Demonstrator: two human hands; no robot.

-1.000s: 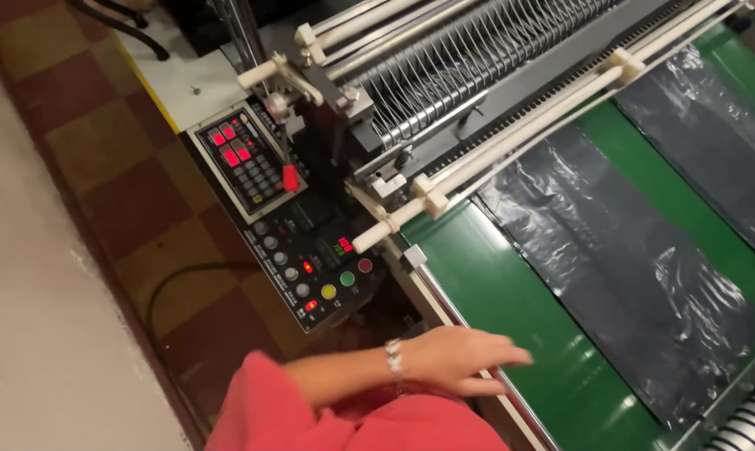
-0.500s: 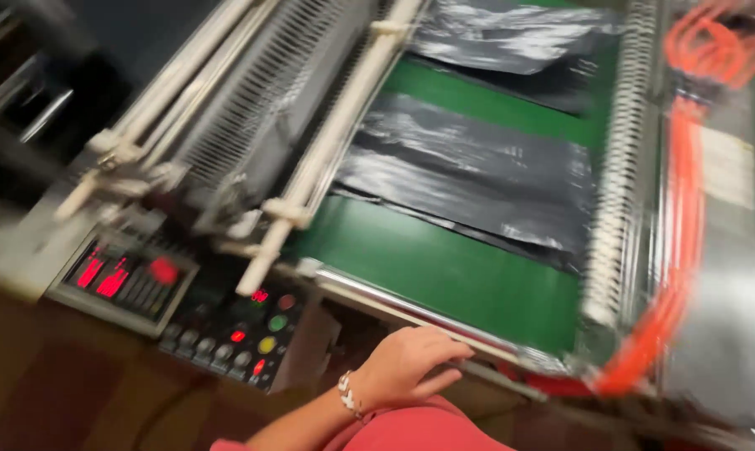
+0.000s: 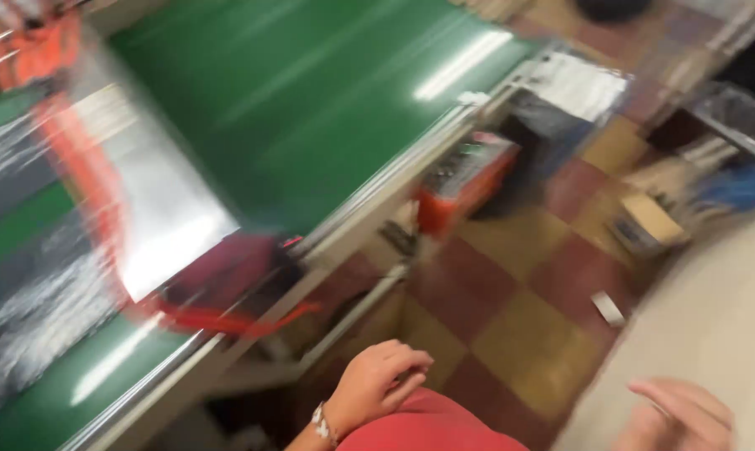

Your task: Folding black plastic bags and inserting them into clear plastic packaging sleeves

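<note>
Beside conveyor edge (image 3: 310, 259): left hand (image 3: 377, 384) fingers curled, empty; right hand (image 3: 678, 413) fingers spread.

A long green conveyor belt (image 3: 310, 108) fills the upper left. An orange-red box (image 3: 465, 179) sits just beside its right edge, above the checkered tile floor (image 3: 511, 317). Both hands, left (image 3: 381, 384) and right (image 3: 682, 413), hang below, over that floor.

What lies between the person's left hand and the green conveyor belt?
In the head view, the machine's metal edge rail and a lower bar separate the left hand from the green belt; blur hides finer detail.
</note>
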